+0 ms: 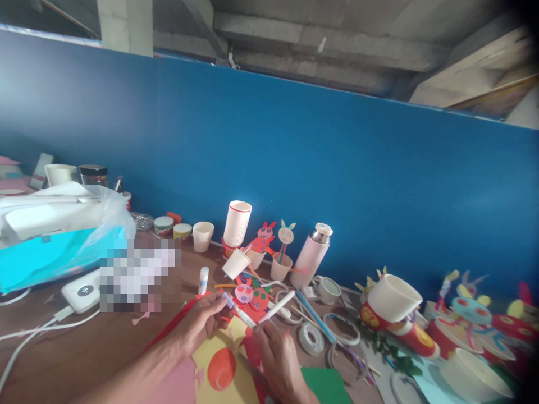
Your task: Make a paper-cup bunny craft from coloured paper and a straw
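Purple-ended pen [243, 317] between left hand [207, 313] and right hand [275, 349]

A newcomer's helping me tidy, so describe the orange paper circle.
On the brown table below the blue wall, find the yellow paper by the left hand. The orange paper circle lies on it, faceless, unlike the round pink paper face near that hand.

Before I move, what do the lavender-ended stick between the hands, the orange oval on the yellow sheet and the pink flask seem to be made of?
Lavender-ended stick: probably smooth plastic, judging by its clean, pen-like white barrel.
Orange oval: likely matte paper; it looks thin, flat and crisp-edged.
Pink flask: perhaps coated metal, satin; its bare neck shines silver.
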Demonstrator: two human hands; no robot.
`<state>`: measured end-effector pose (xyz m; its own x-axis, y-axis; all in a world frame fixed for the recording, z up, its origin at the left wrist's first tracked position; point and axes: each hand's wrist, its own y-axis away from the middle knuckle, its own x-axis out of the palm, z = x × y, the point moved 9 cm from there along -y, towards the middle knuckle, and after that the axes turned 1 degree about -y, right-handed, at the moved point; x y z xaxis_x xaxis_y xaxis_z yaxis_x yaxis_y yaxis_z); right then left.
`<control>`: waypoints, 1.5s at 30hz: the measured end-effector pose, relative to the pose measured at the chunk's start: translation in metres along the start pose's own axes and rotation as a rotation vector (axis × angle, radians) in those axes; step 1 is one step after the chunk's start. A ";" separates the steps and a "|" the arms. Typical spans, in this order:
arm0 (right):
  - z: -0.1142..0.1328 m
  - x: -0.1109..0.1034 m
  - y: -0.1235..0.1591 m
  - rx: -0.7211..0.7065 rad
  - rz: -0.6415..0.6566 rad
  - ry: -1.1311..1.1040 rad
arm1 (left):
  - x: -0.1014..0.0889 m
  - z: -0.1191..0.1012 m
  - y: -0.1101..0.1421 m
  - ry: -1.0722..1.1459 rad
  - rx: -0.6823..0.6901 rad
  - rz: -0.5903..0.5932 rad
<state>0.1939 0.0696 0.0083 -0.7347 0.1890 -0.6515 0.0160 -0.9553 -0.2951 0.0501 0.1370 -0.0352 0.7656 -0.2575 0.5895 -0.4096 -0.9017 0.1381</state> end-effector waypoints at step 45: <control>0.004 0.014 0.013 -0.075 0.037 0.049 | 0.023 0.004 0.009 -0.309 -0.025 0.169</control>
<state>0.1816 0.0592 -0.0017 -0.6988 0.1664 -0.6957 0.0946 -0.9425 -0.3205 0.0661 0.1213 -0.0236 0.7982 -0.4992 0.3373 -0.5527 -0.8295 0.0804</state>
